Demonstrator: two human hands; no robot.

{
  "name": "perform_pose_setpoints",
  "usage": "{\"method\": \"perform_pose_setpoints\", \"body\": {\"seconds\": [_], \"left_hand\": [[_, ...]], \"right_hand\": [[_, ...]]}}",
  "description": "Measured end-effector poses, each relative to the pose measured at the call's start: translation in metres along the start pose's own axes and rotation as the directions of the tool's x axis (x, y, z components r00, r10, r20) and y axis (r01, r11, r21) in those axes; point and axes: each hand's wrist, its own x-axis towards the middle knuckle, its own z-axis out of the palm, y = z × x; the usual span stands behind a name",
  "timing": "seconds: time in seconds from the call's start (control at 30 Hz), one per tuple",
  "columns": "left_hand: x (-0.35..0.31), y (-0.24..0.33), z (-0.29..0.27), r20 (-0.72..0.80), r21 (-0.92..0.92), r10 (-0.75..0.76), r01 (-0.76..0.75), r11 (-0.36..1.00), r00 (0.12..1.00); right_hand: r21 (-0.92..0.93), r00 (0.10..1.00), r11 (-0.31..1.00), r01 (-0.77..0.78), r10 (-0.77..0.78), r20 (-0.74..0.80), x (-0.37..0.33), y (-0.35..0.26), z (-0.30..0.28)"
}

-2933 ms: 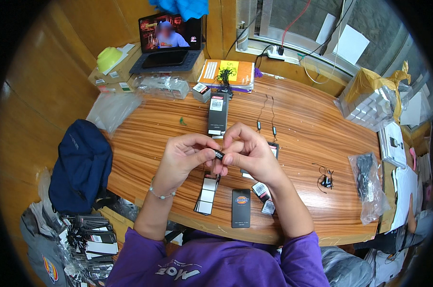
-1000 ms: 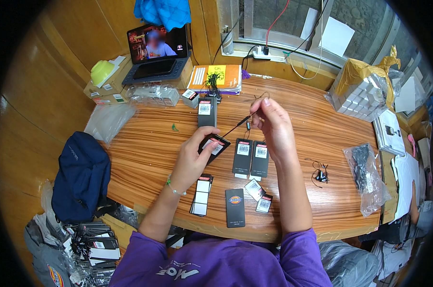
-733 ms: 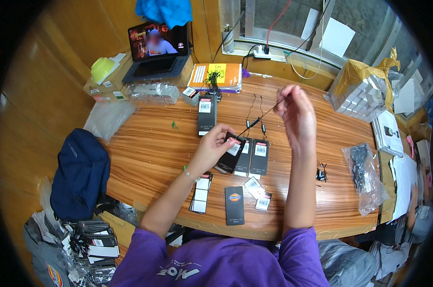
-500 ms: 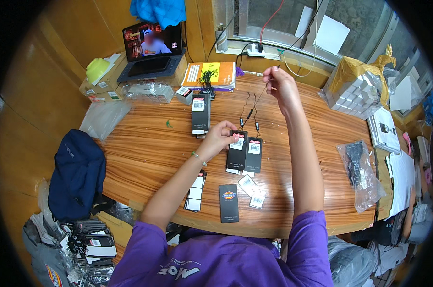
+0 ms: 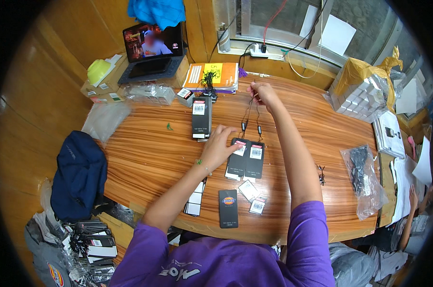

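My left hand [image 5: 219, 147] has its thumb on a dark hang tag [image 5: 236, 165] with a white barcode sticker, its index finger stretched out above the tag's top edge. Right beside lies a second dark hang tag [image 5: 255, 160]. Black strings [image 5: 245, 117] run up from the two tags to my right hand [image 5: 263, 94], whose fingers are closed on their upper ends. Nearer me are a single dark tag [image 5: 228, 209] with a coloured emblem and small white barcode stickers [image 5: 257, 205]. A stack of dark tags [image 5: 201, 117] stands beyond my left hand.
White-faced tags [image 5: 194, 201] lie partly under my left forearm. A tablet [image 5: 153, 43] and an orange notebook [image 5: 211, 76] stand at the back. On the right are a wrapped block of white boxes [image 5: 355, 98], a plastic bag [image 5: 362, 177] and another person's hand [image 5: 412, 197].
My right hand has come left and slightly nearer with the strings. The left-hand tag now lies level against its neighbour, and my left index finger has spread away from the thumb.
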Motion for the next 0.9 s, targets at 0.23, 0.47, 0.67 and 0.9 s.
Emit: {"method": "perform_pose_setpoints", "body": {"seconds": [0.23, 0.47, 0.67, 0.9], "left_hand": [[-0.052, 0.023, -0.037, 0.055, -0.058, 0.02, -0.017, 0.998, 0.998], [-0.105, 0.034, -0.055, 0.32, 0.263, 0.076, -0.165, 0.951, 0.944], [-0.131, 0.043, -0.037, 0.314, 0.272, 0.113, -0.203, 0.941, 0.943], [-0.134, 0.038, -0.034, 0.228, 0.167, 0.192, -0.232, 0.958, 0.955]], "right_hand": [[-0.135, 0.997, 0.988, -0.074, 0.069, -0.041, 0.028, 0.025, 0.006], [-0.542, 0.838, 0.788, 0.293, -0.485, -0.252, -0.009, 0.042, -0.023], [-0.532, 0.982, 0.827, 0.182, -0.125, 0.141, -0.195, 0.024, 0.002], [-0.82, 0.95, 0.533, 0.21, -0.31, 0.042, -0.281, 0.061, 0.058]]}}
